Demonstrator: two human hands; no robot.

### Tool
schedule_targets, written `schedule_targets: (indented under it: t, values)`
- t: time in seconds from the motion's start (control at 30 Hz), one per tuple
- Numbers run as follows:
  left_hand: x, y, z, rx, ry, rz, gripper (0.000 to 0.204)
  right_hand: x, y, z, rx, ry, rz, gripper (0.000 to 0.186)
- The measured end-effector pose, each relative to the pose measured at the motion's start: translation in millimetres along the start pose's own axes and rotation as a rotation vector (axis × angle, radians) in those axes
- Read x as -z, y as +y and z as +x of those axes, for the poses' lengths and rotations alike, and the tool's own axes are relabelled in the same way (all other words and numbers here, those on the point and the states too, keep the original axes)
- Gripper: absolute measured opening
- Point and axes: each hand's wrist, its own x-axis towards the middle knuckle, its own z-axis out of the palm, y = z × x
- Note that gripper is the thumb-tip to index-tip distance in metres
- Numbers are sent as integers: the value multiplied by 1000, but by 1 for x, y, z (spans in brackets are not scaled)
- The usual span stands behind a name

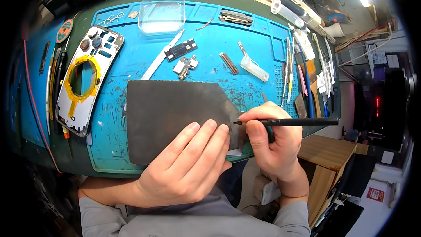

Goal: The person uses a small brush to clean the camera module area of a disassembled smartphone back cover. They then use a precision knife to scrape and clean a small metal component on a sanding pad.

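A dark grey flat sheet (162, 105) with cut-off corners lies on the blue work mat (112, 118) in front of me. My left hand (186, 169) rests flat on the sheet's near part, with its fingers stretched out and side by side. In my right hand (278, 145) is a slim black pen-shaped tool (307, 122) with a ribbed grip, pinched between thumb and fingers. Its tip meets the sheet's right end, close to my left fingertips. A paler, worn patch shows on the sheet there. Whether the tip is a blade or a nib, I cannot tell.
On the left lies a white phone housing (70, 109) with yellow tape. A clear plastic box (162, 15), a metal blade (160, 59), small dark parts (180, 50) and thin metal strips (229, 63) lie beyond the sheet. Tweezers and brushes (302, 68) line the right side.
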Motion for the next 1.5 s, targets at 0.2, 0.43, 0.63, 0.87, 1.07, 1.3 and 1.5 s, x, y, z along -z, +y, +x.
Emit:
schedule_targets:
  t: [0.2,0.43,0.63,0.87,1.07,1.3,1.5]
  values:
    - [-1,-1,-1,7,1,-4,37,-4,0,4,53,15,-33,7]
    - [-1,-2,0,2,-4,-3,37,-5,2,2,4,-17,-41,5]
    - [-2,0,0,13,9,-12,37,-9,3,-3,-11,12,-24,4]
    - [-2,0,0,20,6,-24,37,-9,3,-7,-53,12,-9,3]
    - [-1,0,1,17,-6,-15,37,-9,2,-5,-46,14,19,4]
    - [-2,0,1,13,-4,-17,37,-7,1,-5,-61,11,15,5]
    - [-2,0,0,15,-1,-20,37,-6,1,-6,-63,-1,3,5]
